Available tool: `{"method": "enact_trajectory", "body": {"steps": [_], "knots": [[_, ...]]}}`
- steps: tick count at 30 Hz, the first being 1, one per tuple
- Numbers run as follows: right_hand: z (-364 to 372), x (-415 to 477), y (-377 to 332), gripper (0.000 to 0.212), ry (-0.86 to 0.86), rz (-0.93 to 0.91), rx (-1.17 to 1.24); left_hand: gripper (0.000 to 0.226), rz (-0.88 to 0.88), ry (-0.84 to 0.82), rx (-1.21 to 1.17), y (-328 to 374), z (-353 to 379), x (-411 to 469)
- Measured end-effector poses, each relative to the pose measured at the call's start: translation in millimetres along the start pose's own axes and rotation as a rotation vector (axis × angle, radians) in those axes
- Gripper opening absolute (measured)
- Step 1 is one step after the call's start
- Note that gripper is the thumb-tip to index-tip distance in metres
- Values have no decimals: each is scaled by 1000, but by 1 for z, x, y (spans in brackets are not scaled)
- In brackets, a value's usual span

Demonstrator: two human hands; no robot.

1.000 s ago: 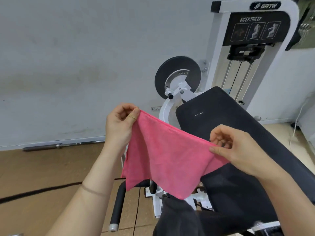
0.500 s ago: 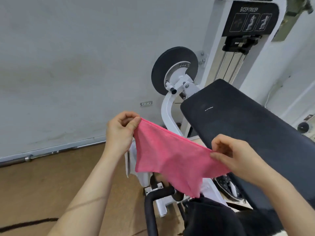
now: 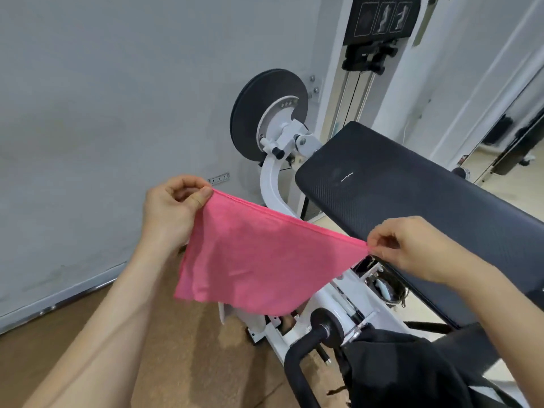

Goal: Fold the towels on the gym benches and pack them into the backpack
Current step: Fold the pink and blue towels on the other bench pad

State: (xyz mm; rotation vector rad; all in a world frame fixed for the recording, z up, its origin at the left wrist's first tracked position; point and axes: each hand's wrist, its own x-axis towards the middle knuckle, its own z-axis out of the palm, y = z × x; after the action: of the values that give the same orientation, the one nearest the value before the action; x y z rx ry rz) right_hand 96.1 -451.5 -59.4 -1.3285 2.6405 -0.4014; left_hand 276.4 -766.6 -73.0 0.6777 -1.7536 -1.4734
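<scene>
Closest, down at 5 o'clock, sits a lump of black cloth (image 3: 397,369). I cannot tell what it is. A bent black bar (image 3: 297,369) is just beside it, at its 9 o'clock.

A bit further out, in the middle, the pink towel (image 3: 259,260) hangs in the air, stretched between the two hands. The left hand (image 3: 172,210) is at the towel's 10 o'clock corner. The right hand (image 3: 412,245) is at its 3 o'clock corner. The left hand pinches its corner between the thumb and the curled fingers. The right hand pinches its corner with the tips of the thumb and fingers, and its other fingers are curled in.

The towel's top edge is pulled tight in a straight line that slopes down from 10 o'clock to 3 o'clock. The rest hangs loose and soft. The bottom edge is wavy, with a corner at 7 o'clock and a round dip at 5 o'clock.

Past the right hand, at 2 o'clock, is the black padded bench (image 3: 412,187), tilted. Behind the towel stands a white machine frame (image 3: 273,184) with a round black disc (image 3: 253,113) at 12 o'clock. The brown floor (image 3: 191,363) is at 7 o'clock. The grey wall (image 3: 117,83) is furthest, at 10 o'clock.
</scene>
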Motion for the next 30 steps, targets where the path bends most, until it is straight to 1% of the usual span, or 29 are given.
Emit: {"method": "enact_trajectory", "body": {"steps": [1, 3, 5, 6, 7, 10, 13, 15, 17, 18, 20, 23, 26, 28, 30], "knots": [[2, 1, 3, 18, 26, -3, 28, 21, -1, -27, 4, -1, 5, 4], [7, 4, 6, 22, 47, 40, 207, 21, 1, -61, 13, -1, 17, 12], [11, 4, 11, 11, 12, 119, 415, 22, -1, -69, 3, -1, 29, 21], [12, 3, 16, 7, 4, 146, 466, 22, 1, -75, 4, 0, 36, 27], [11, 2, 23, 8, 5, 170, 508, 22, 6, -87, 11, 2, 44, 33], [-4, -4, 48, 23, 79, 200, 696, 23, 28, -118, 51, 3, 69, 50], [-25, -9, 68, 23, 154, 182, 888, 23, 60, -152, 67, -1, 97, 66], [-31, -8, 80, 20, 187, 191, 963, 23, 53, -193, 83, -8, 120, 80], [-33, -4, 94, 18, 206, 255, 998, 22, 31, -239, 83, -17, 145, 94], [-35, 0, 103, 16, 219, 307, 988, 21, 23, -267, 83, -23, 158, 102], [-34, 10, 122, 20, 260, 440, 891, 21, 19, -321, 88, -35, 190, 119], [-24, 33, 154, 23, 416, 652, 682, 19, 38, -410, 103, -57, 251, 151], [-10, 56, 190, 20, 552, 863, 462, 17, 45, -543, 135, -83, 320, 178], [-2, 69, 212, 17, 564, 950, 325, 20, 98, -582, 177, -100, 361, 194], [3, 79, 231, 12, 554, 998, 212, 17, 144, -582, 212, -113, 396, 208]]}}
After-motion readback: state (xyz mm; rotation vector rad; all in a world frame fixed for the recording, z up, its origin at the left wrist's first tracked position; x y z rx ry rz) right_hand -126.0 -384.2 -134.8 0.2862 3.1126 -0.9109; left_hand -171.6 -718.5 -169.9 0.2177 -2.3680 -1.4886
